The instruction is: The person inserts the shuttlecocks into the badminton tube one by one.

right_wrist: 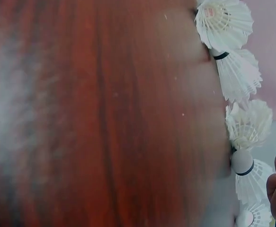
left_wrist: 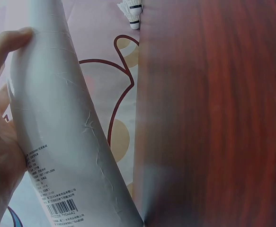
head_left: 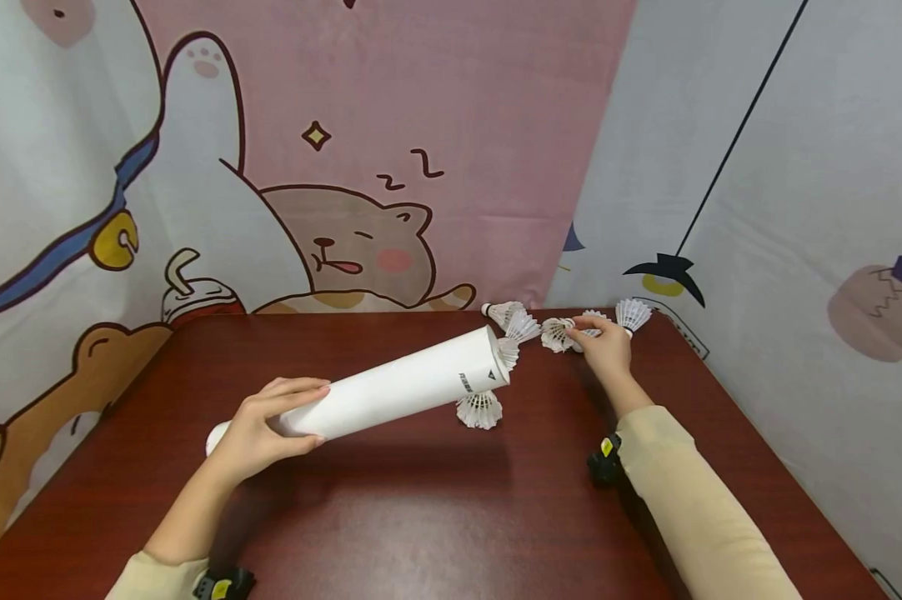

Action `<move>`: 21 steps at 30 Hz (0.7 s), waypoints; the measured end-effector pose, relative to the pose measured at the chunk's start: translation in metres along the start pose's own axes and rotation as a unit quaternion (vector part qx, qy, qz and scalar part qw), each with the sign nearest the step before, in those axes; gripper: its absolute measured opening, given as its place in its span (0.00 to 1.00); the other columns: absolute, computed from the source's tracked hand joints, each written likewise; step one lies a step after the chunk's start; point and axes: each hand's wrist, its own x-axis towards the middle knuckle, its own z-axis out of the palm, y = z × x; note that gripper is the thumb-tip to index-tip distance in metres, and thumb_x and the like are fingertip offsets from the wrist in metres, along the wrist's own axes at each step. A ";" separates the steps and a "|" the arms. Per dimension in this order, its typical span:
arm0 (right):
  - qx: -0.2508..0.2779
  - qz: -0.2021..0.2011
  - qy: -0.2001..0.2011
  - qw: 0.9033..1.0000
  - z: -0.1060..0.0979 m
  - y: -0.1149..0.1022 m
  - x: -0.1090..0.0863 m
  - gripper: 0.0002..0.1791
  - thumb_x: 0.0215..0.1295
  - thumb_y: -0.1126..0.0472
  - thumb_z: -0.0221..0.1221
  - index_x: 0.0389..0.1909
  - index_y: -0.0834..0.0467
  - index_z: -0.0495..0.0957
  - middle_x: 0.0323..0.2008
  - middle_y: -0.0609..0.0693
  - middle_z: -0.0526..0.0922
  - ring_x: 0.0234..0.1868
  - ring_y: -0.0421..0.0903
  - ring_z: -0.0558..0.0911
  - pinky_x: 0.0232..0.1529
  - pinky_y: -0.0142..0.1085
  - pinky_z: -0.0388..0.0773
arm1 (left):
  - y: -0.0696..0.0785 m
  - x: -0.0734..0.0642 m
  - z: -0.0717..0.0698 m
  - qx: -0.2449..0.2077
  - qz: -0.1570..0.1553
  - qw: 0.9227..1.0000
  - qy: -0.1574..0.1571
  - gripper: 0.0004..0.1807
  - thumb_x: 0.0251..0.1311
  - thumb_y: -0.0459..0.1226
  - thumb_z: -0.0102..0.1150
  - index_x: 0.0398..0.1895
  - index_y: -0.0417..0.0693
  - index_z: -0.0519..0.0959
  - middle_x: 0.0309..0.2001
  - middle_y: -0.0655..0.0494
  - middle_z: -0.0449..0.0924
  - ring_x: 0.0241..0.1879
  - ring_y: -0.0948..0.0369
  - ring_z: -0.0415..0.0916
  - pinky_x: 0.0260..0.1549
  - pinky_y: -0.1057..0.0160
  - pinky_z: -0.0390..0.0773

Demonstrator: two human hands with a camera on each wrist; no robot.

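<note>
Gripping a white tube (head_left: 402,383), left hand (head_left: 267,423) curled wide, right hand (head_left: 607,348) at shuttlecocks (head_left: 556,335), its grip unclear

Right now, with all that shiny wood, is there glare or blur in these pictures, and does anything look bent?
Head view: a pale sheen on the near tabletop, with soft shadow beneath the white tube; left wrist view: the tube's sides look bowed, probably lens distortion; right wrist view: whitish glare at the left edge, the wood grain there looking soft.
</note>
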 end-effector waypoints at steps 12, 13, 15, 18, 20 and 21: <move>-0.074 0.031 -0.014 0.997 0.010 0.002 0.004 0.17 0.60 0.52 0.66 0.48 0.55 0.83 0.47 0.54 0.83 0.42 0.53 0.78 0.39 0.48 0.70 | 0.001 0.002 -0.001 0.000 0.002 1.000 -0.001 0.33 0.30 0.20 0.77 0.49 0.32 0.80 0.50 0.38 0.78 0.51 0.61 0.71 0.46 0.72 0.67; -0.078 0.030 -0.010 0.996 0.011 0.001 0.004 0.16 0.60 0.53 0.66 0.47 0.55 0.84 0.46 0.54 0.83 0.43 0.53 0.78 0.40 0.49 0.70 | 0.001 0.002 -0.001 0.001 0.003 1.000 -0.001 0.33 0.30 0.20 0.77 0.49 0.32 0.80 0.49 0.38 0.78 0.51 0.61 0.71 0.46 0.72 0.67; -0.087 0.031 -0.004 0.996 0.012 0.000 0.004 0.15 0.60 0.53 0.66 0.46 0.55 0.84 0.45 0.54 0.83 0.45 0.53 0.78 0.41 0.51 0.70 | 0.001 0.002 -0.001 0.001 0.003 1.000 -0.003 0.33 0.30 0.20 0.77 0.49 0.32 0.80 0.50 0.38 0.78 0.51 0.60 0.71 0.46 0.72 0.67; -0.098 0.040 0.002 0.994 0.013 -0.001 0.005 0.13 0.60 0.53 0.65 0.44 0.54 0.84 0.44 0.53 0.84 0.47 0.54 0.78 0.43 0.52 0.70 | 0.001 0.001 0.000 0.000 0.001 1.000 -0.006 0.33 0.30 0.20 0.77 0.49 0.32 0.80 0.50 0.39 0.79 0.51 0.61 0.71 0.46 0.72 0.67; -0.101 0.043 0.003 0.994 0.014 -0.002 0.005 0.12 0.61 0.53 0.65 0.42 0.55 0.85 0.44 0.54 0.84 0.46 0.54 0.78 0.43 0.51 0.70 | 0.001 0.001 0.001 0.000 0.000 1.000 -0.007 0.33 0.30 0.20 0.77 0.49 0.32 0.80 0.50 0.39 0.79 0.51 0.61 0.71 0.45 0.72 0.67; -0.103 0.044 0.005 0.994 0.014 -0.002 0.005 0.12 0.61 0.54 0.65 0.41 0.55 0.85 0.44 0.54 0.84 0.46 0.54 0.79 0.42 0.51 0.70 | 0.000 0.001 0.001 -0.001 0.000 1.000 -0.006 0.33 0.30 0.20 0.77 0.49 0.32 0.80 0.50 0.39 0.79 0.51 0.61 0.71 0.45 0.72 0.67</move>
